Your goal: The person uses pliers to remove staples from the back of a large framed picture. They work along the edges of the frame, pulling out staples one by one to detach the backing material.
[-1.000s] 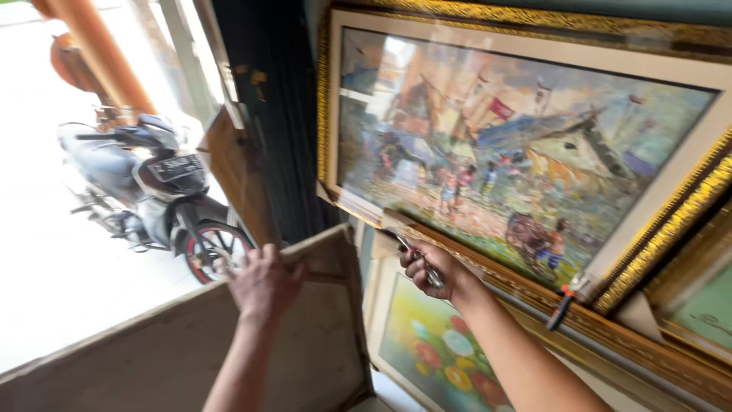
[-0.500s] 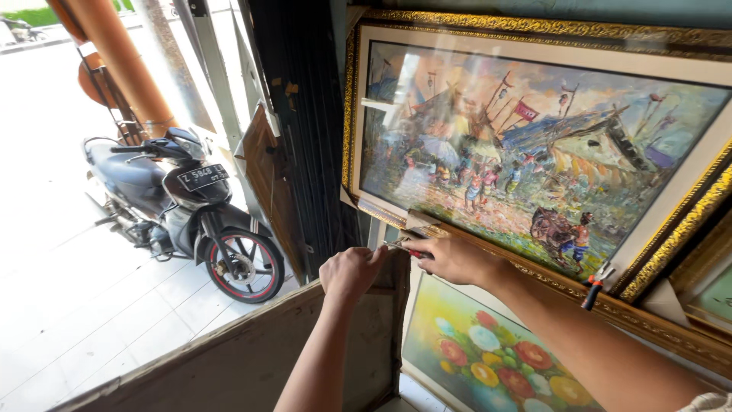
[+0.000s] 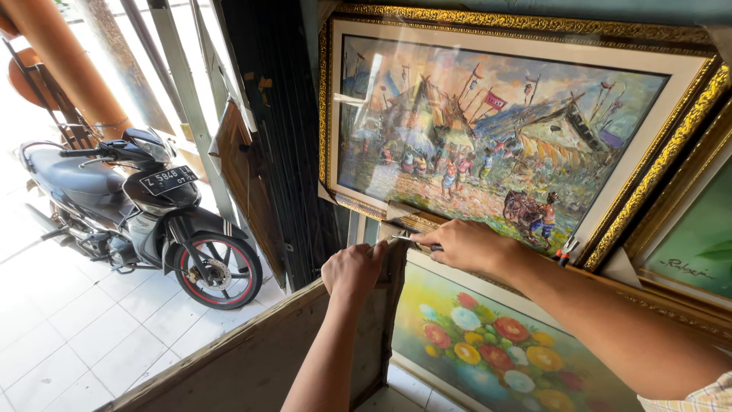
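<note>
- Pinching tight, my left hand holds the top corner of a bare wooden frame, with its fingers curled over the edge.
- Just beside it, my right hand is closed around a small metal tool. I can see only the shiny tip, so I cannot tell what kind of tool it is.
- I see the tip of the tool right at the top corner of the wooden frame, very near my left fingers.
- That wooden frame leans low in the head view, from the bottom left up to the middle, with its plain back side facing me.
- Right above my hands hangs a big village painting in a shiny gold frame.
- Below my right arm stands a flower painting, full of red, white and yellow blooms.
- At the right edge I can see a part of a green painting, also in a gold frame.
- On the left, outside on white floor tiles, a black motorbike is parked, well apart from my hands.
- Near the top left, I see a thick orange post beside the motorbike.
</note>
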